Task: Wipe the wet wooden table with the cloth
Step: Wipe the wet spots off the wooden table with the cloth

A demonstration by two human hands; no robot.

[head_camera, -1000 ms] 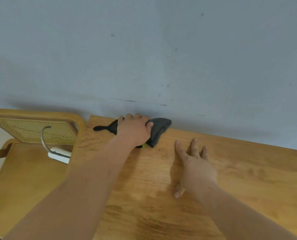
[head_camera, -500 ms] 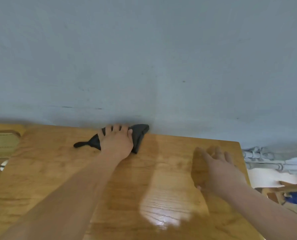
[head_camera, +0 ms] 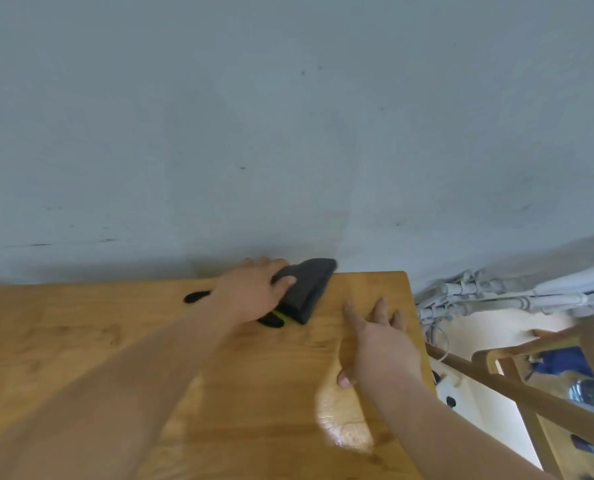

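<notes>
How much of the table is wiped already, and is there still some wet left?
In hand: the left hand presses the dark grey folded cloth at the far edge of the light wooden table, by the grey wall. The right hand lies flat beside it. Left: a shiny patch near the right edge looks wet. I cannot tell how much is already dry.

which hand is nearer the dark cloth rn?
Left. The left hand lies on the dark cloth, pressing it to the wooden table at the wall edge. The right hand rests flat on the wood, apart from the cloth, nearer the person and to its right.
</notes>
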